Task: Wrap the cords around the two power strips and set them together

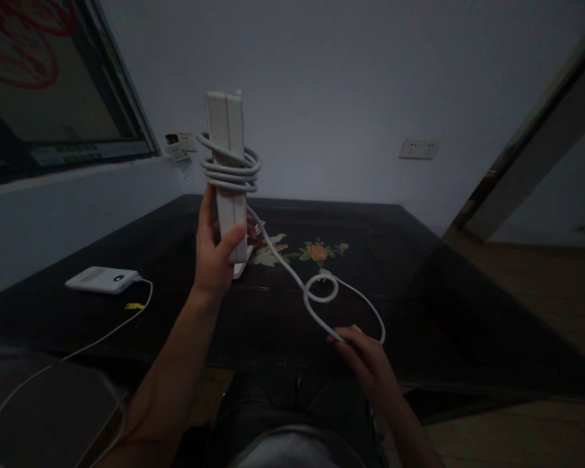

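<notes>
My left hand (217, 237) grips the lower end of a long white power strip (227, 123), holding it upright above the table. Several turns of its thick white cord (231, 174) wrap around the strip's middle. From there the cord runs down to the right and makes a small loose loop. My right hand (358, 354) pinches the cord just below that loop, low over the table's near side. Past my right fingers the cord curves back up toward the table's middle, where its end looks like a plug (325, 274). A white object (242, 265) shows partly behind my left hand.
A black table (283, 312) with a painted flower stretches ahead. On its left lies a white power bank (102, 279) with a thin cable trailing toward me, near a yellow scrap (135, 305). Wall sockets (418, 149) are on the back wall; a window (63, 84) is at left.
</notes>
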A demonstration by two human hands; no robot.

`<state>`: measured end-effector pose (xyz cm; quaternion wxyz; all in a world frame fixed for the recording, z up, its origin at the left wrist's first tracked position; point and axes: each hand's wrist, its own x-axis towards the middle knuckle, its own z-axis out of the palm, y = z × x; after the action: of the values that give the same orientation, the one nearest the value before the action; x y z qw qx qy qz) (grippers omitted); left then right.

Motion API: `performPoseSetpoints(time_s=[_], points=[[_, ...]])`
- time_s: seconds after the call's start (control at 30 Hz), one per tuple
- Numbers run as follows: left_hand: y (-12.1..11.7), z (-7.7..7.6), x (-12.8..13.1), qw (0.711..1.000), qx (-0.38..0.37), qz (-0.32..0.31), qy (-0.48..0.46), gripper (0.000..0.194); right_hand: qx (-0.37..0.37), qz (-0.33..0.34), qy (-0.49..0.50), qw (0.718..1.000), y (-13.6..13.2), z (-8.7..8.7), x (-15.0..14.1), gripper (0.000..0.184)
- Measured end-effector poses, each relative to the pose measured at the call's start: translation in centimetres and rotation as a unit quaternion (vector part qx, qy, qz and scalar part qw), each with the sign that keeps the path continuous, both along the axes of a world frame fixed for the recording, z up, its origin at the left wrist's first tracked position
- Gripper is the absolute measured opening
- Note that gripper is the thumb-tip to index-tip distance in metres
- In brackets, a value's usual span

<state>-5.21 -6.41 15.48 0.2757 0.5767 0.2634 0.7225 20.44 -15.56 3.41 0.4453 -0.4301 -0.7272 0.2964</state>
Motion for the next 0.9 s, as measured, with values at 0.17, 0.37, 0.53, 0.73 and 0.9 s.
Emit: performPoseSetpoints(time_s=[0.17, 0.37, 0.53, 0.73, 0.9], points=[[1.6, 1.1, -0.8, 1.000, -0.009, 0.014, -0.018, 0.069, -0.034, 0.020, 0.040, 0.998, 0.5, 2.8, 2.4, 0.029], [3.0, 0.2, -1.1, 0.998, 0.006, 0.053, -0.021, 0.071, -0.094, 0.023, 0.141, 0.985, 1.6, 5.1, 4.0, 0.040], [3.0, -1.2, -0.7, 0.996, 0.025, 0.085, -0.014, 0.078, -0.137, 0.026, 0.129, 0.982, 3.4, 6.1, 3.1, 0.040], [1.9, -1.6, 0.9, 1.000, 0.013, 0.024, 0.007, 0.072, -0.058, 0.027, 0.043, 0.997, 5.1, 6.8, 0.7, 0.035], [1.7, -1.4, 1.8, 1.000, -0.014, -0.010, 0.012, 0.066, -0.021, 0.024, 0.015, 0.999, 5.5, 7.2, -0.2, 0.034]])
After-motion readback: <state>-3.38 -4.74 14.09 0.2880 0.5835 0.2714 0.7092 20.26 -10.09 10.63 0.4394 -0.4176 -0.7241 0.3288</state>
